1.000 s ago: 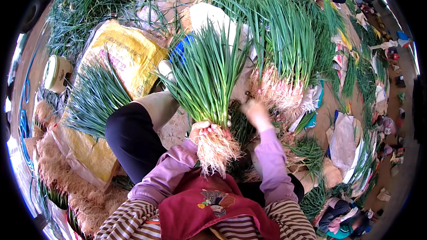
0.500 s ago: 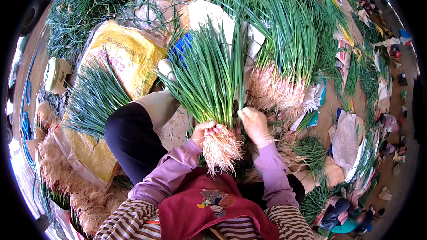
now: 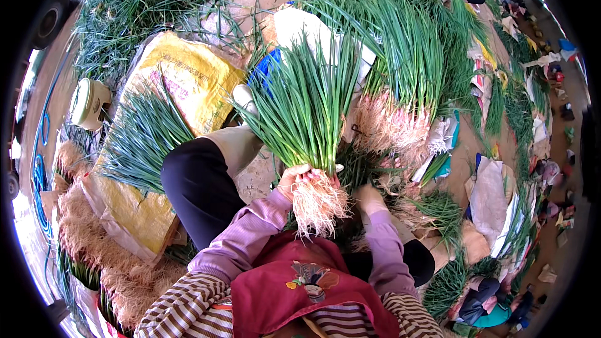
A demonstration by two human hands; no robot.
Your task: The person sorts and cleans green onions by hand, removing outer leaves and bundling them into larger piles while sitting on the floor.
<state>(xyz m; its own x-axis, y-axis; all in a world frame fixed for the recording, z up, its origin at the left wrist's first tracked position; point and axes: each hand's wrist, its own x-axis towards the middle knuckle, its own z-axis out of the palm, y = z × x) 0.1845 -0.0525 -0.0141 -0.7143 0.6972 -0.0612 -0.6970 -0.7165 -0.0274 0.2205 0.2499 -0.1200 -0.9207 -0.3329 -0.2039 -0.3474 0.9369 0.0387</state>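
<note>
My left hand (image 3: 291, 181) is closed around a thick bunch of spring onions (image 3: 315, 116), just above its pale stringy roots (image 3: 320, 205). The green leaves stand up and fan away from me. To the right of the roots and a little lower is my right hand (image 3: 369, 199), beside dark loose leaves (image 3: 357, 166); its fingers are hidden, and what they hold, if anything, does not show. Beyond it, a large pile of spring onions (image 3: 407, 50) lies with roots toward me.
A yellow woven sack (image 3: 188, 81) lies at left with a smaller onion bunch (image 3: 145, 141) against it. Rows of rooted bundles (image 3: 106, 238) fill the lower left. A pale bucket (image 3: 91, 104) stands at far left. Loose greens (image 3: 150, 12) cover the far ground.
My right hand has dropped from beside the upright leaves to lower, next to the roots. The bunch in my left hand stays held and has shifted slightly right in the picture.
</note>
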